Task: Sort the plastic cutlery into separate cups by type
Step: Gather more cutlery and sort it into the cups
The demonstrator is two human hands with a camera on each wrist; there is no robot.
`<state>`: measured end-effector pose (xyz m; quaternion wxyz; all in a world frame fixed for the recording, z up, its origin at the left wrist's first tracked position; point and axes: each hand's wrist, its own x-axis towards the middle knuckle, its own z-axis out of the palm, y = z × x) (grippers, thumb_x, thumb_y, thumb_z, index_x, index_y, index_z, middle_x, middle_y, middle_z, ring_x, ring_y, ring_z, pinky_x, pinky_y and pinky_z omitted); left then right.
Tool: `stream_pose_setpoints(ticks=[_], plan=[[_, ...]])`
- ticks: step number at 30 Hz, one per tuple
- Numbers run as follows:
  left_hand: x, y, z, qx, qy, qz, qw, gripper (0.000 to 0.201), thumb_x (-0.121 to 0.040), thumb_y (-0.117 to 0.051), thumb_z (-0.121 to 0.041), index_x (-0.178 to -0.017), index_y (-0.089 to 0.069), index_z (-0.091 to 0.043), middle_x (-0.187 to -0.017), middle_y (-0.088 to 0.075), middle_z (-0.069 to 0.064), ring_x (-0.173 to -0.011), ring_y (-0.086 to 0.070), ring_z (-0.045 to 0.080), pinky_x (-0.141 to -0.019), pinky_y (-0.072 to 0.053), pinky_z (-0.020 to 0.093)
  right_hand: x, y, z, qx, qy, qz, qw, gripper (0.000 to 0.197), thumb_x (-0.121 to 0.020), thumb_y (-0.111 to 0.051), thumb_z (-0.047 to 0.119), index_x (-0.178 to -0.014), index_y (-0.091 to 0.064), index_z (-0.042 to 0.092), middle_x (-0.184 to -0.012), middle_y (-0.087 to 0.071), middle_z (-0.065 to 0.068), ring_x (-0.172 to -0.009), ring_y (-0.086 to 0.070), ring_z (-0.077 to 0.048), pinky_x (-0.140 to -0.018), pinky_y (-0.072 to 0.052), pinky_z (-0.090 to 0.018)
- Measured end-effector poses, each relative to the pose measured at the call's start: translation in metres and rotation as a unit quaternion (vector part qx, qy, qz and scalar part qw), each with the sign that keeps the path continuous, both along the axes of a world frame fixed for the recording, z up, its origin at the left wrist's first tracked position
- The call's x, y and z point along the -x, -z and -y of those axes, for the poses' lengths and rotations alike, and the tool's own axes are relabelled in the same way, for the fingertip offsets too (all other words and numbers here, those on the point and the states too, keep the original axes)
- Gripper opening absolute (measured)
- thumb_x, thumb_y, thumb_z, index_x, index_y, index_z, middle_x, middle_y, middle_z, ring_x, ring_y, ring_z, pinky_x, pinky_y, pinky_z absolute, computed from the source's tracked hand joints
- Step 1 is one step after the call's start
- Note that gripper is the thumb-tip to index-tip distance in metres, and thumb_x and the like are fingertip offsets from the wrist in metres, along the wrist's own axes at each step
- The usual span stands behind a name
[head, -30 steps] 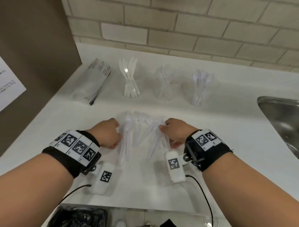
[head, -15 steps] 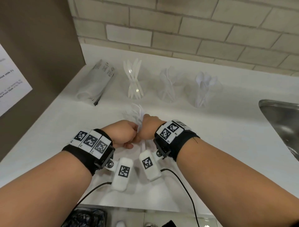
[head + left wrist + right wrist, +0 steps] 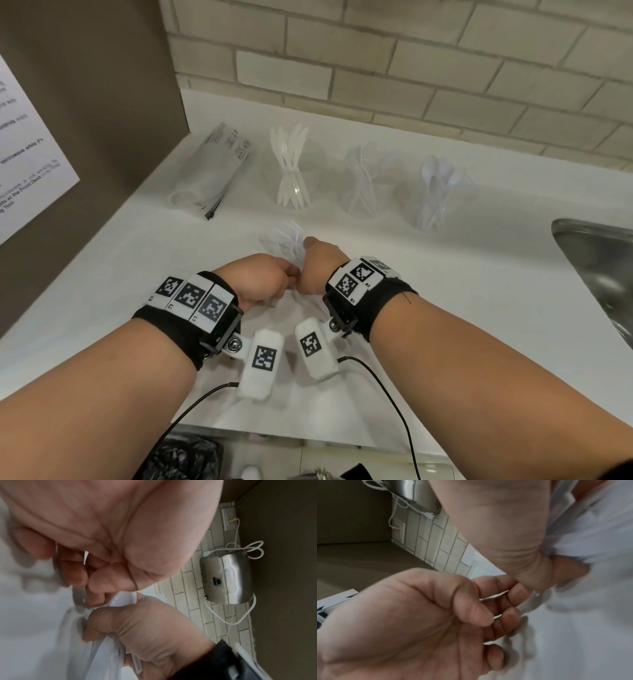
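Three cups: knives (image 3: 291, 168) | forks (image 3: 363, 181) | spoons (image 3: 436, 192) | hands: left (image 3: 263, 281), right (image 3: 317, 267) clutch cutlery bundle (image 3: 284, 240)

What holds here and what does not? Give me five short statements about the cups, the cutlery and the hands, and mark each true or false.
1. Three clear cups stand in a row near the tiled wall. True.
2. The left cup holds spoons. False: it holds white knives; the spoons are in the right cup.
3. Both hands grip one bundle of cutlery. True: the left hand and the right hand meet around it.
4. The middle cup lies tipped on its side. False: it stands upright with clear cutlery in it.
5. The sink is at the left of the counter. False: it is at the right; a plastic bag lies at the left.
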<state>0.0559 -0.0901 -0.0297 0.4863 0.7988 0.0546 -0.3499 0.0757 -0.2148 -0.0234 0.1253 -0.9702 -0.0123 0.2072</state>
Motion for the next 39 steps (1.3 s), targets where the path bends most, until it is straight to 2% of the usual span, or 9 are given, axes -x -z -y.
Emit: stream_pose_setpoints(ticks=[6,11,14,20,24,30,33,36,39], plan=[[0.002,-0.001,0.0,-0.003,0.028,0.033,0.999,0.071,-0.072,-0.036,0.012,-0.131,-0.057,-0.023,-0.123,-0.065,-0.008,-0.082,-0.055,0.012,-0.061,-0.037,0.024,-0.002,0.004,0.004,-0.017,-0.002,0.04,0.999,0.049,-0.079,-0.071,0.026,-0.118,-0.043,0.012,-0.105,-0.061,-0.007,-0.085,-0.059,-0.026,-0.066,-0.048,-0.034],[0.002,-0.005,0.002,0.032,-0.052,0.07,0.996,0.052,-0.085,-0.039,0.012,-0.126,-0.059,-0.01,-0.125,-0.06,0.004,-0.109,-0.056,0.021,-0.082,-0.046,0.029,-0.004,-0.007,0.018,-0.088,0.005,0.039,0.995,0.048,-0.08,-0.068,0.016,-0.12,-0.042,0.009,-0.102,-0.057,-0.007,-0.098,-0.06,-0.027,-0.071,-0.046,-0.031],[-0.001,-0.017,-0.001,0.115,-0.208,0.113,0.965,0.017,-0.097,-0.048,-0.011,-0.108,-0.06,-0.011,-0.111,-0.056,0.009,-0.101,-0.054,0.022,-0.087,-0.046,0.035,0.001,-0.017,0.031,-0.222,0.028,0.05,0.973,0.048,-0.075,-0.07,0.017,-0.117,-0.047,0.012,-0.1,-0.058,-0.005,-0.093,-0.061,-0.026,-0.073,-0.051,-0.034],[-0.022,-0.051,-0.008,0.276,-0.25,0.232,0.899,0.039,-0.094,-0.039,-0.052,-0.122,-0.061,-0.036,-0.137,-0.055,-0.005,-0.126,-0.051,0.012,-0.111,-0.036,0.04,0.022,-0.033,0.027,-0.358,-0.02,0.025,0.933,0.058,-0.067,-0.075,0.012,-0.12,-0.052,0.02,-0.105,-0.065,-0.006,-0.082,-0.063,-0.021,-0.063,-0.054,-0.032],[-0.018,-0.063,0.0,0.29,-0.237,0.222,0.9,0.043,-0.1,-0.037,-0.038,-0.094,-0.075,-0.02,-0.109,-0.072,0.004,-0.109,-0.065,0.016,-0.1,-0.048,0.04,0.028,-0.039,0.025,-0.388,-0.025,0.017,0.921,0.055,-0.066,-0.072,0.006,-0.115,-0.054,0.021,-0.092,-0.063,-0.001,-0.077,-0.063,-0.021,-0.073,-0.058,-0.043],[-0.009,-0.065,0.011,0.277,-0.236,0.271,0.891,0.032,-0.098,-0.034,-0.014,-0.102,-0.066,-0.015,-0.089,-0.069,0.006,-0.08,-0.065,0.014,-0.069,-0.053,0.028,0.031,-0.036,0.026,-0.404,-0.02,-0.005,0.915,0.038,-0.065,-0.068,0.004,-0.101,-0.058,0.011,-0.077,-0.064,-0.006,-0.067,-0.062,-0.023,-0.071,-0.059,-0.046],[-0.007,-0.064,0.014,0.284,-0.191,0.287,0.895,0.03,-0.102,-0.035,-0.018,-0.11,-0.064,-0.018,-0.104,-0.07,0.004,-0.096,-0.065,0.01,-0.081,-0.051,0.026,0.032,-0.036,0.023,-0.403,-0.023,-0.002,0.915,0.031,-0.061,-0.067,0.017,-0.09,-0.058,0.015,-0.077,-0.065,-0.005,-0.074,-0.066,-0.029,-0.079,-0.058,-0.051],[-0.013,-0.062,0.002,0.374,-0.234,0.23,0.868,0.041,-0.103,-0.033,-0.039,-0.139,-0.043,-0.022,-0.139,-0.051,0.0,-0.127,-0.048,0.014,-0.105,-0.041,0.035,0.029,-0.05,0.027,-0.501,0.057,0.022,0.863,0.022,-0.073,-0.064,0.001,-0.09,-0.06,0.015,-0.069,-0.062,-0.006,-0.063,-0.062,-0.028,-0.077,-0.056,-0.056],[-0.014,-0.058,-0.01,0.436,-0.299,0.121,0.84,0.062,-0.098,-0.027,-0.057,-0.145,-0.037,-0.018,-0.143,-0.044,0.005,-0.135,-0.038,0.025,-0.106,-0.034,0.047,0.021,-0.08,0.036,-0.651,0.116,0.107,0.743,0.026,-0.072,-0.059,-0.004,-0.094,-0.06,0.009,-0.066,-0.058,-0.007,-0.058,-0.057,-0.025,-0.072,-0.056,-0.046]])
